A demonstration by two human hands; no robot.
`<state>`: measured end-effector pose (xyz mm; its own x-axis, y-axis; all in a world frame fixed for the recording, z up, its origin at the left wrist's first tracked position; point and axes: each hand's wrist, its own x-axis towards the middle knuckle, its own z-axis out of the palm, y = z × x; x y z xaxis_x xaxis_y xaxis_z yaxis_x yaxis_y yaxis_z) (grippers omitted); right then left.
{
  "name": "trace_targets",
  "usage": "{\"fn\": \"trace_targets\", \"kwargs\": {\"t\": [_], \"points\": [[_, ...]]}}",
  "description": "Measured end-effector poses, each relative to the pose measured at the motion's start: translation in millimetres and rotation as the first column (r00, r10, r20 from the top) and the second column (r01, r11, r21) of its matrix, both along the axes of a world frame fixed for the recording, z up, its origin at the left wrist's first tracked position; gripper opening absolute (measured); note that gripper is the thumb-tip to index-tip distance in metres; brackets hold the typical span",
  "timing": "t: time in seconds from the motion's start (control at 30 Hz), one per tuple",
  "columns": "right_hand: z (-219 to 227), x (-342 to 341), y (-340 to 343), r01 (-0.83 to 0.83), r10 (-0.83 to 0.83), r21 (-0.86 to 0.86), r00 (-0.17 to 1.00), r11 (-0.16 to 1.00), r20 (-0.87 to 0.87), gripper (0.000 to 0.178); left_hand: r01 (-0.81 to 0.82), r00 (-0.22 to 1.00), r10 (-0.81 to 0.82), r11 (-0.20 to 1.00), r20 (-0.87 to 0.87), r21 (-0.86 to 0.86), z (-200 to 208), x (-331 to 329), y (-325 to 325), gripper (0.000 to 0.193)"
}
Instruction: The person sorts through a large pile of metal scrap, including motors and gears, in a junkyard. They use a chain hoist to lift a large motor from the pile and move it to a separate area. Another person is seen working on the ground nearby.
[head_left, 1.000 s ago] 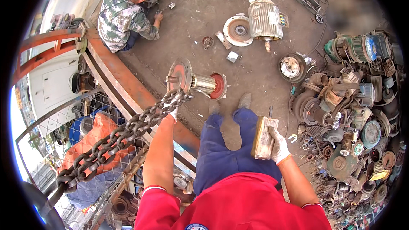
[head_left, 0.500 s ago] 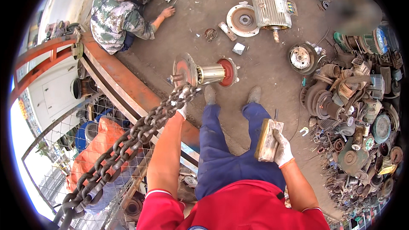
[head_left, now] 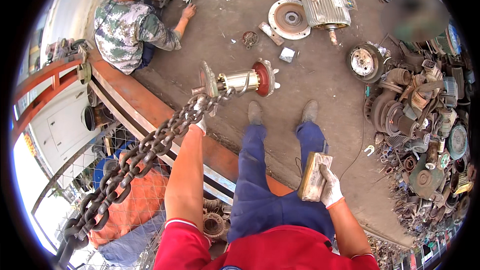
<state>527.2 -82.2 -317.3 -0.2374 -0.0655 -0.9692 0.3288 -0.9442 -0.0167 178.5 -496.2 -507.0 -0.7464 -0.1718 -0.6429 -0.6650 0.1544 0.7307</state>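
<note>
A motor rotor [head_left: 235, 80] with a red-faced end cover lies across the view ahead of my feet; whether it hangs or rests I cannot tell. A second round end cover [head_left: 207, 81] sits at its shaft end. A heavy chain [head_left: 145, 147] runs up from the lower left to the rotor, with a curved hook [head_left: 245, 85] at its end. My left hand [head_left: 200, 120], in a white glove, is behind the chain beside the rotor, its fingers mostly hidden. My right hand [head_left: 331, 187], also gloved, is closed around a grimy box-shaped block [head_left: 314, 176] with a cord at its top.
A co-worker in camouflage [head_left: 132, 30] crouches at the far left, handling motor parts. Beyond the rotor are a ribbed motor housing [head_left: 324, 2] and a round flange [head_left: 290, 18]. An orange steel beam [head_left: 135, 92] crosses at left; a scrap pile [head_left: 415, 120] fills the right.
The rotor's near-left end cover has turned more edge-on, and the hook now shows plainly. My left hand has shifted slightly up and left. The co-worker's hand has lifted off the floor.
</note>
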Motion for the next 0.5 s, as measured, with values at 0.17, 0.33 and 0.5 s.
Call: {"fn": "trace_targets", "kwargs": {"t": [0.17, 0.33, 0.5], "points": [[-17.0, -5.9, -37.5, -0.050, 0.050, 0.007, 0.999, 0.999, -0.006, 0.045, -0.027, 0.999, 0.023, 0.997, 0.043, 0.072, -34.6, -29.0, -41.7, 0.017], [-29.9, -13.6, -70.7, -0.046, 0.044, 0.012, 0.995, 0.999, 0.091, 0.042, -0.240, 0.971, 0.233, 0.953, 0.061, 0.184, -21.8, -61.2, -21.0, 0.018], [-43.9, -12.3, -94.2, -0.076, 0.074, 0.010, 0.990, 0.997, 0.120, 0.039, -0.380, 0.925, 0.379, 0.924, 0.033, 0.050, -35.6, -70.0, -24.3, 0.024]]}}
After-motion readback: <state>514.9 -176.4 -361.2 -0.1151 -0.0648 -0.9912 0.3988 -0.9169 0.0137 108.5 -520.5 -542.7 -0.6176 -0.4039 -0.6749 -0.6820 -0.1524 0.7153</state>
